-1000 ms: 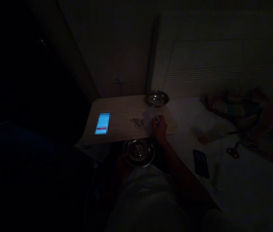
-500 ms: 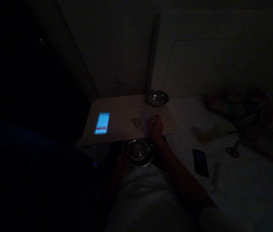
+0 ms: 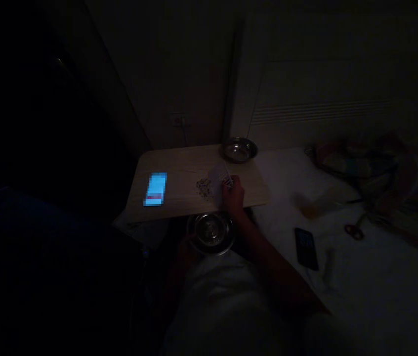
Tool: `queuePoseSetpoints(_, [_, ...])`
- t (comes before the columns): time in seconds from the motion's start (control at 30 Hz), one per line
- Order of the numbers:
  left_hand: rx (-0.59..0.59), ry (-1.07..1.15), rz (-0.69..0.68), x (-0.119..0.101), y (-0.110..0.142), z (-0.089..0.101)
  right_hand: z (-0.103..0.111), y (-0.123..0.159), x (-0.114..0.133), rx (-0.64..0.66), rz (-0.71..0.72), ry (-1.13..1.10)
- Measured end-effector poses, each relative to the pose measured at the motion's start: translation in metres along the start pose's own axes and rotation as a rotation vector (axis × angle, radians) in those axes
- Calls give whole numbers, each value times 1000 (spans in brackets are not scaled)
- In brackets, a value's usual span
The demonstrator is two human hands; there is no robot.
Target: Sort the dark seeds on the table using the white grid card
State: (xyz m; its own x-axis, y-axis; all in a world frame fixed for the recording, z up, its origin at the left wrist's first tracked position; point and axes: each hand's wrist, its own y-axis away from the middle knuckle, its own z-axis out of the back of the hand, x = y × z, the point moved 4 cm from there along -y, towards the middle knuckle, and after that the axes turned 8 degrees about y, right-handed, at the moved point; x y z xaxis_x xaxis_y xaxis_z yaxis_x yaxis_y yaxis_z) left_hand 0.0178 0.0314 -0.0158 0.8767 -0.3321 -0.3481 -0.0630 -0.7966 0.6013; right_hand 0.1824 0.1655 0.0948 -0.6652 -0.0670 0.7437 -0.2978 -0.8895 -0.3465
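My right hand (image 3: pixel 234 195) is closed on a pale, flat, card-like piece with dark stripes along one side (image 3: pixel 217 177); the dimness hides its exact kind. It stands against the wooden tabletop (image 3: pixel 179 163), at the right edge of a scatter of small dark bits (image 3: pixel 204 188). Below the table's front edge, my left hand (image 3: pixel 189 247) grips the left rim of a shiny metal bowl (image 3: pixel 212 251). Some small bits seem to lie inside that bowl. The left fingers are mostly lost in shadow.
A second metal bowl (image 3: pixel 239 151) sits at the table's back right corner. On the left of the tabletop glows a phone screen (image 3: pixel 155 189). Another phone (image 3: pixel 306 248) and scissors (image 3: pixel 354 231) lie on the white bed (image 3: pixel 279 173) to the right. A wall socket (image 3: pixel 180 119) is behind.
My right hand and the pale card-like piece have moved slightly left, up against the dark bits, which sit a little further left. The left hand and bowl stay about where they were.
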Motion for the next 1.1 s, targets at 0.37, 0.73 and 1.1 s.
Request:
queuePoseSetpoints(0.37, [-4, 41, 68, 2, 0, 1, 36, -22, -16, -81, 34, -104])
queuePoseSetpoints(0.73, [-40, 29, 36, -1, -6, 4, 15, -20, 0, 359, 230, -258])
queuePoseSetpoints(1.1, [-67, 14, 53, 0, -7, 12, 33, -29, -21, 240, 153, -164])
